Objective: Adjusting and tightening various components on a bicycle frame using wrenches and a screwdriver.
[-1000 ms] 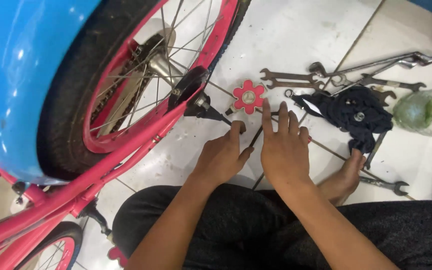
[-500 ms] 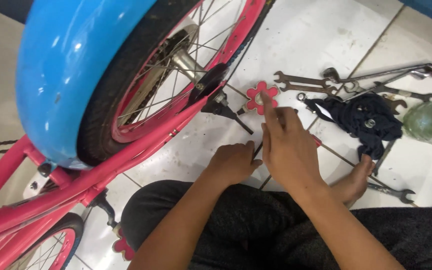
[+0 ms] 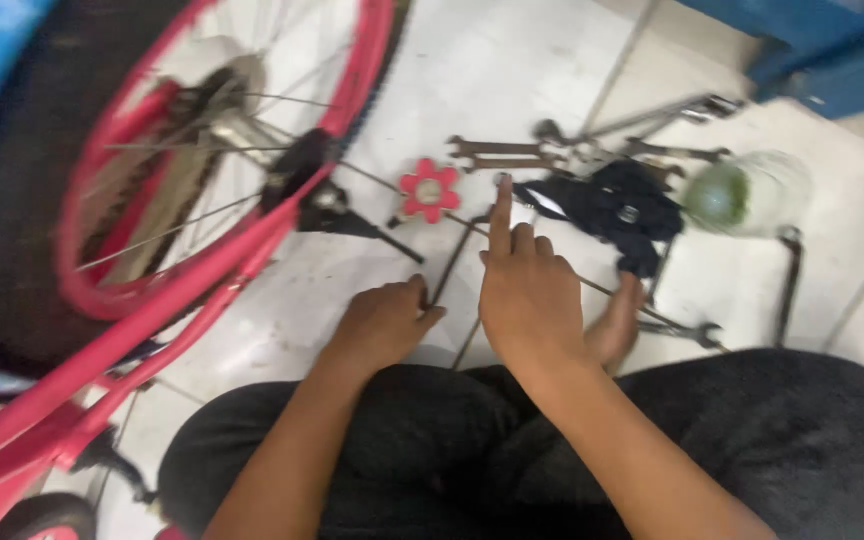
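The person sat on the pale tiled floor (image 3: 512, 80) with dark-trousered legs folded, and the red flower-shaped part (image 3: 429, 189) lay flat on the tiles just ahead of both hands, a handy landmark for everything else. The right hand (image 3: 530, 300) sat just nearer the person than that flower part and a little to its right, its index finger stretched straight out toward the tools while the other fingers were curled in; it gripped nothing that I could make out, so it read as pointing or feeling for something rather than holding. The left hand (image 3: 380, 325) rested lower and nearer the person than the flower, knuckles up and fingers loosely closed, its fingertips at a thin dark rod (image 3: 449, 268) that ran from the flower part back toward the knees; whether it truly pinched the rod I cannot tell, because of blur. Left of the flower stood the pink bicycle wheel (image 3: 202, 180), raised so its hub and kickstand (image 3: 352, 215) faced the person, probably to keep the axle within reach. Right of the flower, spanners (image 3: 497, 152) lay spread on the floor beside a dark cloth (image 3: 607, 205), and farther right a clear jar with green contents (image 3: 747, 195) lay on its side.
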